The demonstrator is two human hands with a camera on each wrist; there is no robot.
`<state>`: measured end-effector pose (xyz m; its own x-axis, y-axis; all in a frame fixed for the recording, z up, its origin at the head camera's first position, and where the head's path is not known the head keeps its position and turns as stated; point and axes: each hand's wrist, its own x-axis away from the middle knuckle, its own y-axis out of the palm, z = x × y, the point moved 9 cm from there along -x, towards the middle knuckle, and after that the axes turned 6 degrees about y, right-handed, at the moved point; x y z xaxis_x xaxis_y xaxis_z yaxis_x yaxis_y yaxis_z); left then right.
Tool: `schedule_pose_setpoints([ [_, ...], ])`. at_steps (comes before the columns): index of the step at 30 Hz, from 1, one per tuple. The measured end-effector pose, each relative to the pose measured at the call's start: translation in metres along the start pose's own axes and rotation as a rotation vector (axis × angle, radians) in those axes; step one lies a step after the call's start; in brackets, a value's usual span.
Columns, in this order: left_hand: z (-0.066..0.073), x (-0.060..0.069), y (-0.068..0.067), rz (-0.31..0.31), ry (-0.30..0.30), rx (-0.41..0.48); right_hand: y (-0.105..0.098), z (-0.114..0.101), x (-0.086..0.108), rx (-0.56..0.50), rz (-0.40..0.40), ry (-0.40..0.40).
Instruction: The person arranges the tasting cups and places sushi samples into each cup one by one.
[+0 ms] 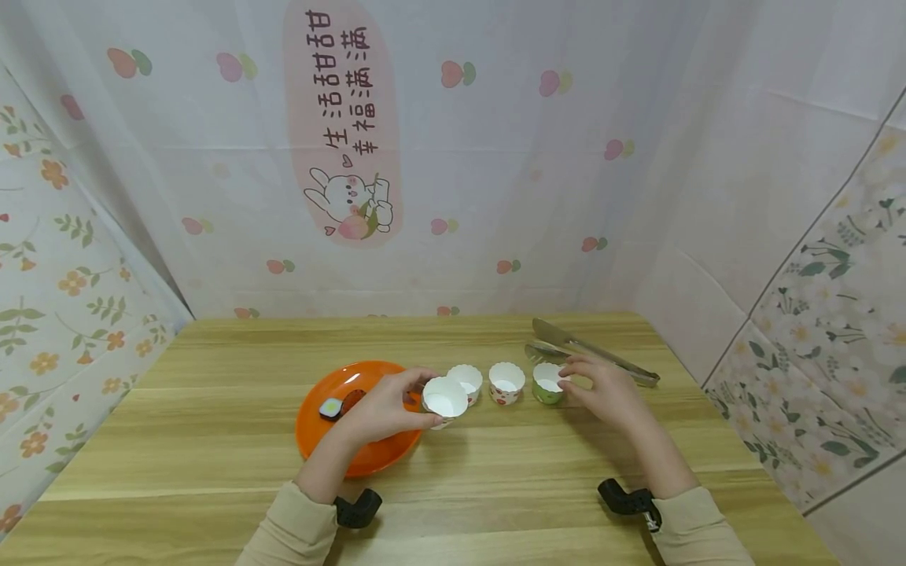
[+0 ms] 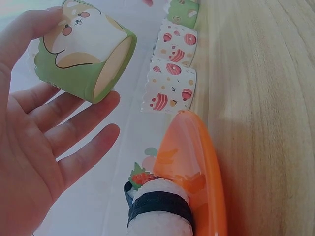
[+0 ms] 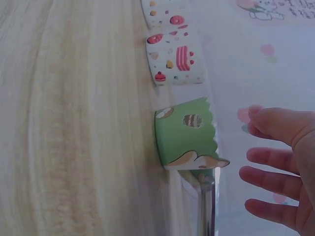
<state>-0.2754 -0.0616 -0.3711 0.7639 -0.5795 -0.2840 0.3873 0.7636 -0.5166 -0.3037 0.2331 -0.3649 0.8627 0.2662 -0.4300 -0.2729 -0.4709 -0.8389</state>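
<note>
My left hand (image 1: 382, 409) holds a green paper baking cup (image 2: 81, 54) with a dog print above the table, between thumb and fingers; its white inside faces up in the head view. On the right, my right hand (image 1: 602, 387) hovers beside another green baking cup (image 1: 547, 385) standing on the table. Its fingers look relaxed and apart from the cup in the right wrist view. Two white baking cups with red cake prints stand in line with it: a middle one (image 1: 506, 384) and a left one (image 1: 467, 380), partly covered by the held cup.
An orange plate (image 1: 396, 460) lies under and beside my left forearm. On it are a small sushi roll (image 1: 330, 408) and a rice piece with a dark band (image 2: 161, 212). Metal tongs (image 1: 602, 354) lie behind the right cup. A printed curtain (image 1: 495, 196) hangs behind the table.
</note>
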Motion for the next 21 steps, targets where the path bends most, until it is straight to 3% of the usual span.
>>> schedule_pose_setpoints([
  [10, -0.001, 0.0, 0.001, -0.006, 0.01, 0.013, -0.008, -0.017, -0.002, -0.005, 0.004, -0.013],
  [21, -0.003, 0.0, 0.002, -0.006, 0.009, 0.032, -0.018, -0.044, -0.002, -0.024, 0.063, -0.112],
])
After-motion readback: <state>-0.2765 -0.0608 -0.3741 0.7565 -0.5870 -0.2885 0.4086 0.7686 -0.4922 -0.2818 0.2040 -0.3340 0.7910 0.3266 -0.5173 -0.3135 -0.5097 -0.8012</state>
